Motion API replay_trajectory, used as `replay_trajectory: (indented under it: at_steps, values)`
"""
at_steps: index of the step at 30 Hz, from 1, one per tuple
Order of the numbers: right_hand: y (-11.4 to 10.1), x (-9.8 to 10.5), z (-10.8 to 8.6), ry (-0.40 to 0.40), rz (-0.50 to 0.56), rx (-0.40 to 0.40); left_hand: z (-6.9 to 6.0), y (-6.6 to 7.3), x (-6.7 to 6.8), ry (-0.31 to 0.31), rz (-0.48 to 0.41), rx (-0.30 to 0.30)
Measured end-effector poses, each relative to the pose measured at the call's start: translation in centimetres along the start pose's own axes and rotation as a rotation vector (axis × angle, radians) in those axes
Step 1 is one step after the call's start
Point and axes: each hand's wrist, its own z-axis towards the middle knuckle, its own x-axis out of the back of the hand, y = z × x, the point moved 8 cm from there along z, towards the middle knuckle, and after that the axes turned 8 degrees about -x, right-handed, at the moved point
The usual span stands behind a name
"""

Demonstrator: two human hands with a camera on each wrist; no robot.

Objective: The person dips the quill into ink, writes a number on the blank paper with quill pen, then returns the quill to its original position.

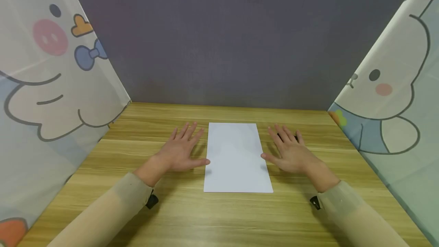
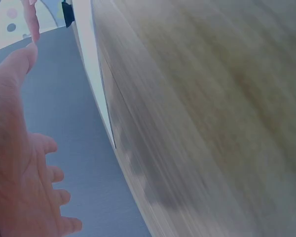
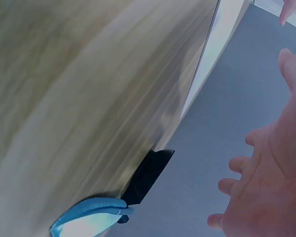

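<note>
A blank white sheet of paper lies flat on the wooden table. On its left side my left hand hovers palm down with fingers spread, the thumb tip over the paper's edge. My right hand mirrors it on the right, fingers spread and thumb by the other edge. Neither hand holds anything; the wrist views show a gap between each palm and the table. Beneath the right hand lie a black flat object and a blue and white object, their kinds unclear. In the head view that hand mostly hides them.
The wooden table ends at a dark grey panel behind. Cartoon-printed curtains flank it on the left and right. Beige sleeves cover both forearms, with small black pieces at the wrists.
</note>
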Motion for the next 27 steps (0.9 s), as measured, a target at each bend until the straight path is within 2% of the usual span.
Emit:
replay_trajectory:
  at_steps: [7,12,15,19,23,27]
  values:
    - [-0.1,0.6,-0.1,0.021,0.001,0.005,-0.2,0.1,0.1,0.005,-0.007,-0.003]
    - [-0.2,2.0,0.0,0.158,0.073,0.065,0.0,0.0,-0.1,-0.011,-0.034,-0.019]
    - [0.1,2.9,-0.1,0.229,0.126,0.095,0.3,0.0,-0.6,-0.068,-0.107,-0.040]
    - [0.8,3.6,-0.3,0.244,0.161,0.096,0.5,0.0,-1.6,-0.175,-0.206,-0.047]
    - [1.8,3.6,-0.5,0.216,0.169,0.069,0.5,0.0,-2.3,-0.242,-0.206,-0.025]
    - [2.7,3.6,-0.8,0.183,0.167,0.038,0.5,0.1,-2.7,-0.272,-0.201,-0.018]
